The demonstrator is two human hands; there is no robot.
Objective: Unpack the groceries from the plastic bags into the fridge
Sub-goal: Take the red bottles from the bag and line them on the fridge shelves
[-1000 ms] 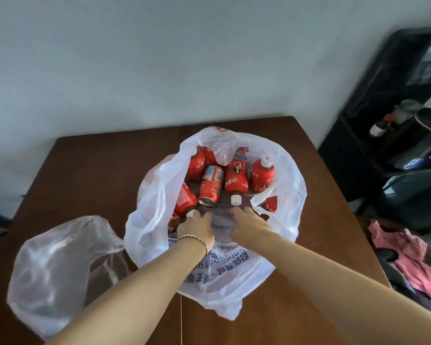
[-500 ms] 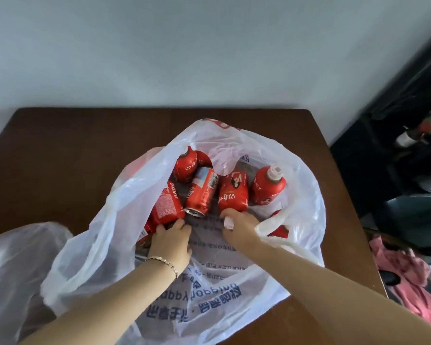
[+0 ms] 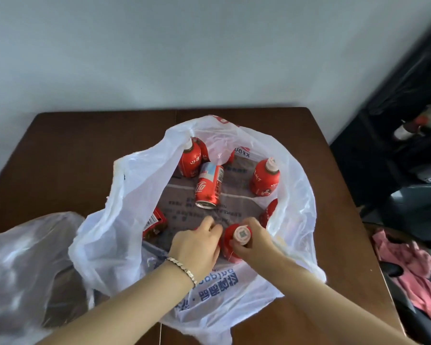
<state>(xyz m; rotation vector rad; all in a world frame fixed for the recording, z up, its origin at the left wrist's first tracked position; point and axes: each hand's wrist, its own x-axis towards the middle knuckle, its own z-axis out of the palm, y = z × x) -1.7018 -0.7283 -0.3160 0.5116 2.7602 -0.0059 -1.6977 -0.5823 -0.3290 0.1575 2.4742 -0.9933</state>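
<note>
The unpacking is barely beginning, by my reading. The white plastic bag (image 3: 125, 190) is lying open on the counter (image 3: 85, 145) and is holding several drinks: a red can (image 3: 208, 186) lying on its side and red bottles (image 3: 264, 178) standing around it. The right hand (image 3: 259, 245) is gripping a white-capped red bottle (image 3: 230, 249) low inside the bag, near its front. The left hand (image 3: 197, 247) is curling just beside it; whether it is holding anything, I cannot tell. A second bag (image 3: 23, 265) is waiting at the left, and no fridge is showing.

Soft daylight, slight blur, perhaps edge-warped
</note>
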